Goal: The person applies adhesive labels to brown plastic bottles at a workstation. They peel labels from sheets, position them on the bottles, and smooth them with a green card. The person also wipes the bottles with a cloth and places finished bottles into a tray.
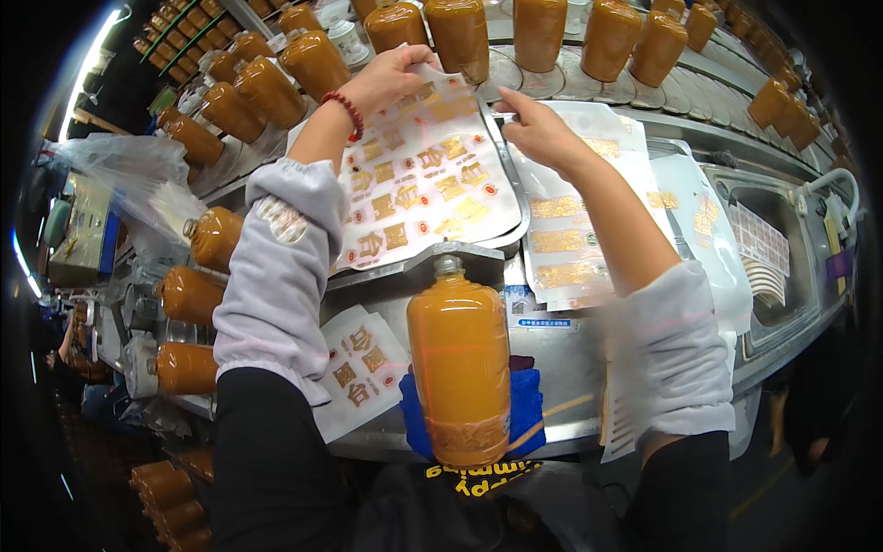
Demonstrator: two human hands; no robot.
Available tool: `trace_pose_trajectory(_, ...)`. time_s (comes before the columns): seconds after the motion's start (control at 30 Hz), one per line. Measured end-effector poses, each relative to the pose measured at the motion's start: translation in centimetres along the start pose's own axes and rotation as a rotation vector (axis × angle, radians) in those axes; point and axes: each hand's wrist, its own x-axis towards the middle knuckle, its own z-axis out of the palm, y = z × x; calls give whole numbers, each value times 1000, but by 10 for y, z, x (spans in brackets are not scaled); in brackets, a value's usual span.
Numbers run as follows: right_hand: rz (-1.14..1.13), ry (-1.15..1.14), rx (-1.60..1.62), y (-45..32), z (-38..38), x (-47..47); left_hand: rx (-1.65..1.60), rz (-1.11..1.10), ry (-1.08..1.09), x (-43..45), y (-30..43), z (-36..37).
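Note:
A tan glazed bottle with a clear threaded neck lies before me on a blue cloth, its neck pointing away. Beyond it, a white decal sheet with gold characters and small red seals lies in a shallow metal tray. My left hand, with a red bead bracelet at the wrist, pinches the sheet's far edge, its fingertips partly hidden. Over the tray's right rim, my right hand points with its index finger and holds nothing; the other fingers are bent.
More gold decal sheets lie right of the tray, near a metal sink. A small decal piece is left of the bottle. Several tan bottles stand along a slatted conveyor; others line the left side.

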Motion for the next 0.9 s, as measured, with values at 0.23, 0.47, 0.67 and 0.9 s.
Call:
trace_pose_trajectory(0.23,-110,-179,-396,6,23,49,-246,121,-20,-9,-9,-5)
trace_pose_trajectory(0.47,-57,-172,-449,4,32,64,-219,168,107,-4,-24,-6)
trace_pose_trajectory(0.67,-129,-216,-354,4,21,55,-234,183,167,11,-39,2)
trace_pose_trajectory(0.9,-121,-303,-354,-7,11,42,-119,191,299,4,-36,14)
